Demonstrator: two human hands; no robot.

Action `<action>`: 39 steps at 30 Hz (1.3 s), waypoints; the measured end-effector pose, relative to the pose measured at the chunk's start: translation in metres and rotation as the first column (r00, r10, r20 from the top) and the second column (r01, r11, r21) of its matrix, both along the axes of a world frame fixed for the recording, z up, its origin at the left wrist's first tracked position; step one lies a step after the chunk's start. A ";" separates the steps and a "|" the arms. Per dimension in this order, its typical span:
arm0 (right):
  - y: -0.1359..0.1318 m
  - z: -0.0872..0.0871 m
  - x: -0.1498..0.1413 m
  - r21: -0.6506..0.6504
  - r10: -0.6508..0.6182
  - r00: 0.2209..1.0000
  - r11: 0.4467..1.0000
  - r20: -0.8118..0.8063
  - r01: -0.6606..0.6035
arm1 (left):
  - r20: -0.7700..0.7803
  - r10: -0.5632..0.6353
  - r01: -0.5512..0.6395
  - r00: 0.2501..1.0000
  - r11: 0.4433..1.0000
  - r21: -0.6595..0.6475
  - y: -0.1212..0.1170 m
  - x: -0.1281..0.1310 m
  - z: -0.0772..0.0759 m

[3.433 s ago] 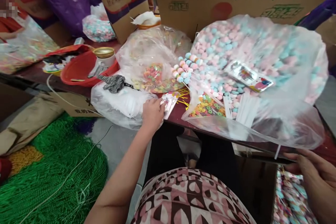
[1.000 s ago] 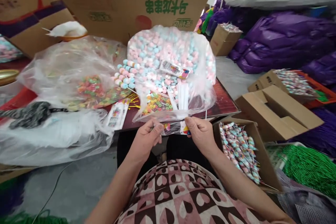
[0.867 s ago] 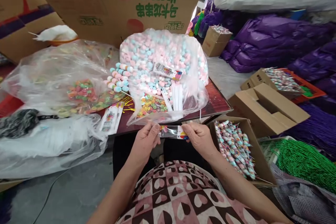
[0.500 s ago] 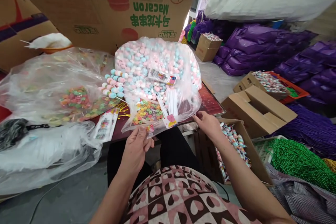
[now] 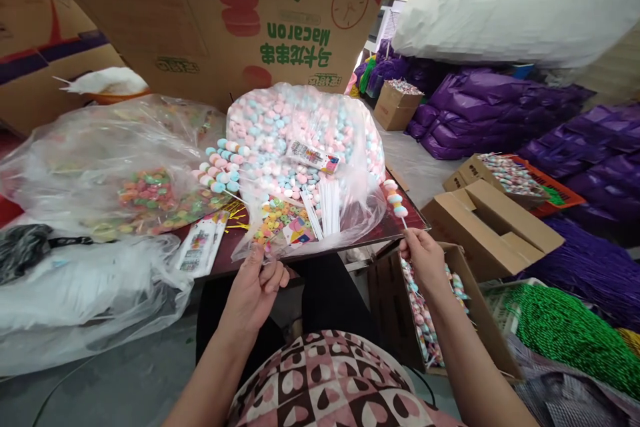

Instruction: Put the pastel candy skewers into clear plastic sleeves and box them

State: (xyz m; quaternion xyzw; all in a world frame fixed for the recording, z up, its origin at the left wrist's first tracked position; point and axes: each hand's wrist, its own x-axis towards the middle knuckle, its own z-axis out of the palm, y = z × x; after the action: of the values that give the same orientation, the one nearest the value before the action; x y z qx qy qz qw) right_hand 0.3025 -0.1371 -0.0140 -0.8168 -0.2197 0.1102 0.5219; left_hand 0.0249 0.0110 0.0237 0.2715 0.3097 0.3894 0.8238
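Fingers closed, my right hand (image 5: pixel 424 259) grips the stick of a marshmallow skewer (image 5: pixel 395 200), which points up and away over the table's right corner. Pink, white, orange and blue pieces are threaded on it. My left hand (image 5: pixel 259 285) pinches the edge of a clear printed packet (image 5: pixel 301 230) at the table's front edge. Behind it sits a large clear bag of pastel marshmallows (image 5: pixel 295 120), with a printed packet (image 5: pixel 315 157) on top. White sticks (image 5: pixel 329 207) and ring-shaped gummies (image 5: pixel 275 219) lie at its front. Several finished skewers (image 5: pixel 220 167) rest to its left.
A large cardboard box (image 5: pixel 225 27) stands behind the table (image 5: pixel 413 217). Left are a bag of coloured gummies (image 5: pixel 145 190) and more printed packets (image 5: pixel 203 243). An open box of wrapped skewers (image 5: pixel 457 267) stands low right, near an open carton (image 5: pixel 500 227) and green cords (image 5: pixel 565 313).
My right hand has moved a little right and down, and the marshmallow skewer now shows upright in it. The packet's printed end has shifted left. My left hand stays nearly in place.
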 end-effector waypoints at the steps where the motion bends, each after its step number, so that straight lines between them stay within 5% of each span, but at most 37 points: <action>1: -0.004 0.004 -0.004 0.067 0.006 1.000 0.998 -0.020 -0.005 | 0.008 -0.001 0.001 1.000 1.000 -0.004 0.001 0.000 -0.001; 7: -0.016 0.033 -0.032 0.385 0.248 0.962 0.903 -0.113 -0.188 | 0.060 -0.025 0.024 0.998 1.000 0.019 0.003 -0.005 -0.005; 14: -0.006 0.051 -0.060 0.308 0.468 0.883 0.844 -0.023 -0.439 | 0.085 -0.027 0.024 0.996 0.999 0.044 0.004 -0.012 -0.009; 22: -0.003 0.062 -0.061 0.114 0.519 0.849 0.842 0.101 -0.528 | 0.078 -0.040 0.034 0.996 0.996 0.081 0.008 -0.017 -0.013; 29: -0.008 0.061 -0.043 -0.065 0.472 0.849 0.880 0.238 -0.471 | -0.018 -0.065 0.067 0.998 0.990 0.128 0.015 -0.021 -0.016; 34: -0.013 0.058 -0.033 0.007 0.442 0.882 0.894 0.165 -0.449 | -0.078 -0.130 0.141 0.988 0.978 0.155 0.020 -0.024 -0.020; 39: -0.014 0.055 -0.042 0.175 0.498 0.866 0.850 0.038 -0.496 | -0.032 -0.191 0.194 0.981 0.972 0.134 0.017 -0.023 -0.024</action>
State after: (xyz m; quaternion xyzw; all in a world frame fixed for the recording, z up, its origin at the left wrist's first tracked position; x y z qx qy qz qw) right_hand 0.2607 -0.1512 0.0414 -0.6815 -0.4301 0.2245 0.5479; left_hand 0.0014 0.0283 -0.0001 0.3597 0.2623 0.3254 0.8342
